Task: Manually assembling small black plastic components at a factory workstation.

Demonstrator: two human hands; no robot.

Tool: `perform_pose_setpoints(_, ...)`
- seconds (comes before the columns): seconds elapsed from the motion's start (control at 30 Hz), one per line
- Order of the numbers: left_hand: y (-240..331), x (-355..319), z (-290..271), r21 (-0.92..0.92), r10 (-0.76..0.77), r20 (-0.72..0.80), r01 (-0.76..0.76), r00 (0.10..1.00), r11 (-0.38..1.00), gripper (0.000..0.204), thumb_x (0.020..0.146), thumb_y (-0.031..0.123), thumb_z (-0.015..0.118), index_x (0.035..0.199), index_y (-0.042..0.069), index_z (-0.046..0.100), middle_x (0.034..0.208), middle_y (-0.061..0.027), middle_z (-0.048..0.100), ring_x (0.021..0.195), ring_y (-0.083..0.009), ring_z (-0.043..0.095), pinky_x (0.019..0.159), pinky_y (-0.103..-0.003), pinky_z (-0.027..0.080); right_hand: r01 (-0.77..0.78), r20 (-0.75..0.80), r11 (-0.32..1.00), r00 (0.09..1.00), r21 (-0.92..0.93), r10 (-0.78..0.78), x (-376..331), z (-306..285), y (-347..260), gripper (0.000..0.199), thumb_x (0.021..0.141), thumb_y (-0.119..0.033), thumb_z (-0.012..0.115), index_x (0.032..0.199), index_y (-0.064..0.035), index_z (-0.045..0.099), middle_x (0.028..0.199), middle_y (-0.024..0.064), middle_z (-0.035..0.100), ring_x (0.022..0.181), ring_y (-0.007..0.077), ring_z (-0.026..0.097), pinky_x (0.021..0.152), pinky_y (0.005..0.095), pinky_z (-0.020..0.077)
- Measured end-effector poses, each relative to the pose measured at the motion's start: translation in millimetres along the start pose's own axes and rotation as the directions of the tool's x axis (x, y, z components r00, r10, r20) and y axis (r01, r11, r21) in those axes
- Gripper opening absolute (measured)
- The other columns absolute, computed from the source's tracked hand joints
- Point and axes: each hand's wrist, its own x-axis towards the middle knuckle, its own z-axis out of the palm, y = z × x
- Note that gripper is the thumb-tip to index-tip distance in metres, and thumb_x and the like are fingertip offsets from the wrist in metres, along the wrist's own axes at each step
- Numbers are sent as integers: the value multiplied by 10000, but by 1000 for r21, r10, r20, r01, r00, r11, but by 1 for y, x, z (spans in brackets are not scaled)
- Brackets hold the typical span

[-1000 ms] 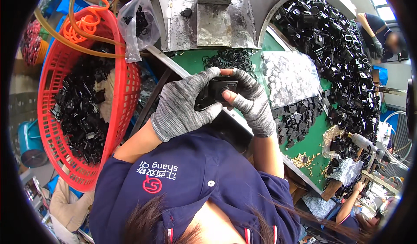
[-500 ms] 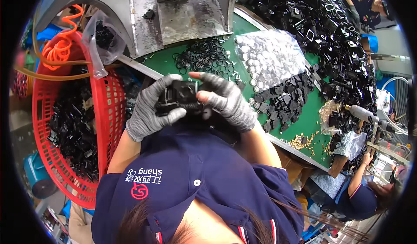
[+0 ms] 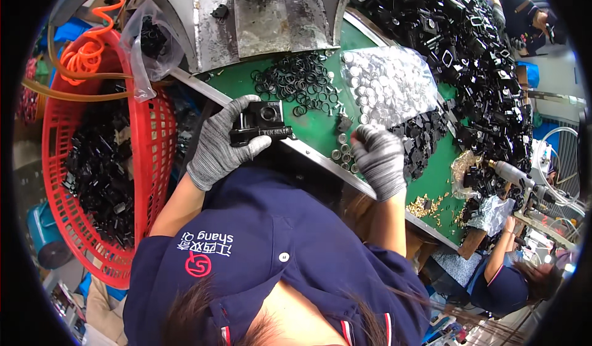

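Observation:
My left hand (image 3: 223,141) wears a grey fingerless-tipped glove and is closed around the side of a black block-shaped housing (image 3: 262,123) with a round hole in its upper face. The housing is held above the near edge of the green worktable (image 3: 314,130). My right hand (image 3: 380,161), gloved the same way, is over the table beside several small silver round caps (image 3: 343,150). Its fingers are curled together, and whatever they hold, if anything, is hidden. A pile of small black flat pieces (image 3: 425,136) lies just beyond it.
Black rings (image 3: 290,84) lie near a grey metal machine (image 3: 259,28). A clear bag of silver caps (image 3: 391,84), a heap of black parts (image 3: 450,32) and brass bits (image 3: 425,207) cover the table's right. A red basket (image 3: 154,161) stands left. Another person (image 3: 505,278) is at right.
My right hand has left the black housing and moved right to the silver caps, its fingers curling in. My left hand keeps hold of the housing, which now shows more fully.

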Motion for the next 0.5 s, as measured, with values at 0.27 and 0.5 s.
perform_pose_setpoints(0.27, 7, 5, 9, 151, 152, 18, -153, 988, 977, 711, 729, 289, 813, 1334, 66, 513, 1093, -143, 653, 1000, -253, 653, 891, -359, 504, 4, 42, 999, 999, -47, -2, 4, 17, -3, 190, 799, -217, 703, 945, -114, 637, 779, 115, 669, 726, 312, 655, 661, 430, 499)
perform_pose_setpoints(0.5, 4, 1, 13, 214, 218, -19, -209, 976, 954, 753, 718, 299, 831, 1342, 45, 495, 1143, -175, 640, 1033, -324, 651, 913, -390, 509, 58, -134, 850, 991, 523, 15, 6, 18, -22, 108, 784, -13, 710, 878, -49, 671, 762, 94, 655, 666, 214, 632, 631, 311, 494)
